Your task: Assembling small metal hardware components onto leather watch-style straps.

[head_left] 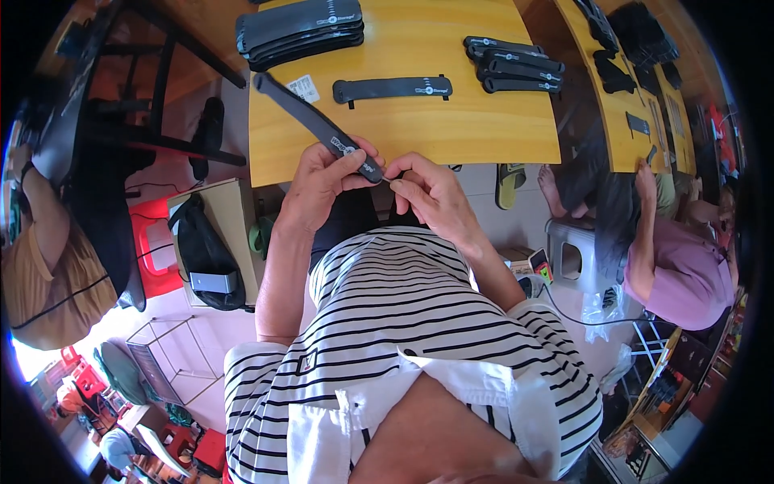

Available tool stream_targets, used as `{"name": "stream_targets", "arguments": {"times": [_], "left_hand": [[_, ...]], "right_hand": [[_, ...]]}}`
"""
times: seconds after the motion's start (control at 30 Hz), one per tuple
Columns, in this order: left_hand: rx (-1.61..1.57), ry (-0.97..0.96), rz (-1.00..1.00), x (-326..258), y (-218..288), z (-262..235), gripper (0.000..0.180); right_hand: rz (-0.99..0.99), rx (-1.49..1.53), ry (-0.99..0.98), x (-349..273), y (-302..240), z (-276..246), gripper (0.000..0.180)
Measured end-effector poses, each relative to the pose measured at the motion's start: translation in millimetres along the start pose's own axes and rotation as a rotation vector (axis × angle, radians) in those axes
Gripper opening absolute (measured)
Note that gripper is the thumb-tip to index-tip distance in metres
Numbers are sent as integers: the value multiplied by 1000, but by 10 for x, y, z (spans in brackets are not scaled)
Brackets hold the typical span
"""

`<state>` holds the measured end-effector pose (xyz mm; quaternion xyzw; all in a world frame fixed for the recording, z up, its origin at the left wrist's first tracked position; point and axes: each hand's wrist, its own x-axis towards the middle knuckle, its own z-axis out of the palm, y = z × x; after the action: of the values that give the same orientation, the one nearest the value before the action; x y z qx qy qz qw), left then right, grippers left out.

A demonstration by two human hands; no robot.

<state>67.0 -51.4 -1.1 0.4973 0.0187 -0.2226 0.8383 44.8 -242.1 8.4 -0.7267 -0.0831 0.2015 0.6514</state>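
A long dark grey strap (310, 121) with rounded ends and pale print slants up from my left hand (322, 173), which grips it close to its lower end. My right hand (431, 194) meets that end with thumb and index finger pinched; whatever is between those fingertips is too small to make out. Both hands are just off the table's near edge, above my lap. Another grey strap (391, 88) lies flat on the table beyond them, with small black tabs sticking out below it. Part of the held strap's lower end is covered by my left fingers.
The yellow wooden table (476, 129) carries a thick stack of straps (300, 32) at far left and a looser pile (516, 64) at far right. A white label sheet (302, 89) lies near the stack. Co-workers sit left and right; a grey stool (568, 258) stands to the right.
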Motion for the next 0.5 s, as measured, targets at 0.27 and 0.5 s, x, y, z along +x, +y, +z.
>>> {"name": "stream_targets", "arguments": {"times": [0.27, 0.5], "left_hand": [[-20, 4, -107, -38, -74, -14, 19], [33, 109, -75, -102, -83, 43, 19]], "right_hand": [[-175, -223, -56, 30, 17, -65, 12], [-639, -794, -13, 44, 35, -74, 36]]}}
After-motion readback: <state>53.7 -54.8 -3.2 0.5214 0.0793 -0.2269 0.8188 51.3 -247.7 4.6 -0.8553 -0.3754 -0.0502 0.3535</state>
